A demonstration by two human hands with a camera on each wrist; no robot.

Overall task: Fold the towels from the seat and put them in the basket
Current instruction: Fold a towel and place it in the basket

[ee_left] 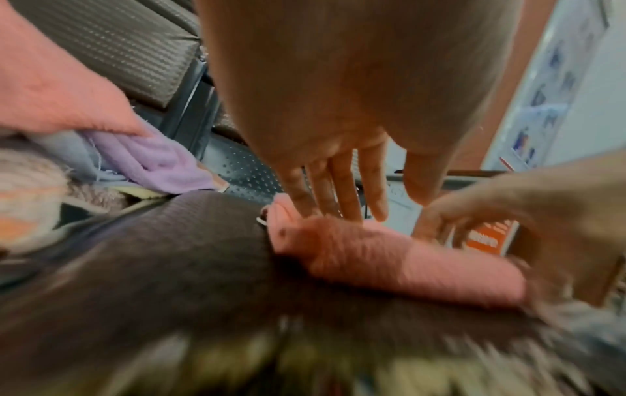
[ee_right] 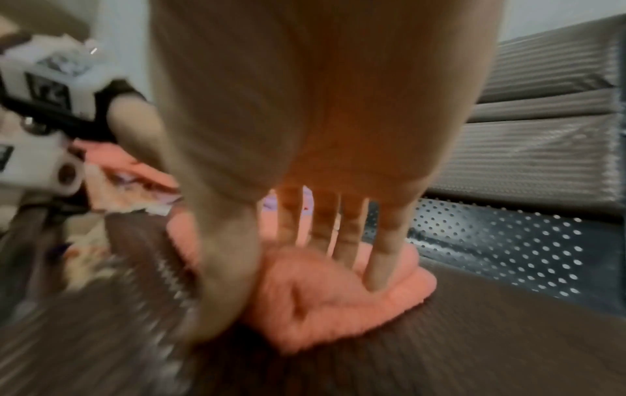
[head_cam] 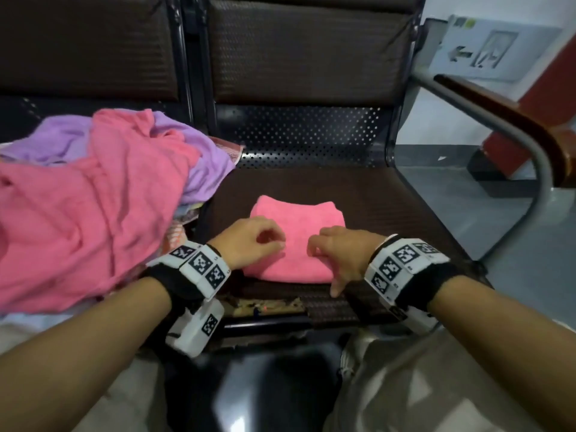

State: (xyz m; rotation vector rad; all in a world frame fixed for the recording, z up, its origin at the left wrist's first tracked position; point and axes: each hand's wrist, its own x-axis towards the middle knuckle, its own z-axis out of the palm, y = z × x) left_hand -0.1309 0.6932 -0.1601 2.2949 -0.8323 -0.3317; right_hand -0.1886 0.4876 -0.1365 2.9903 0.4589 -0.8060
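Observation:
A folded pink towel (head_cam: 296, 241) lies flat on the dark brown seat cushion (head_cam: 374, 201) in front of me. My left hand (head_cam: 268, 241) rests on its left part with relaxed fingers (ee_left: 342, 193) touching the top. On its right part my right hand (head_cam: 324, 249) presses down with straight fingers (ee_right: 352, 235), and the thumb reaches past the near edge. Neither hand grips the cloth (ee_left: 389, 260) (ee_right: 332, 302). A loose heap of pink and purple towels (head_cam: 93, 198) covers the seat to the left. No basket shows in these views.
A curved metal armrest with a wooden top (head_cam: 514, 126) bounds the seat on the right. Behind the cushion runs perforated metal (head_cam: 299, 135) below the padded backrest (head_cam: 305, 51). My knees in light trousers (head_cam: 436, 385) are close to the seat's front edge.

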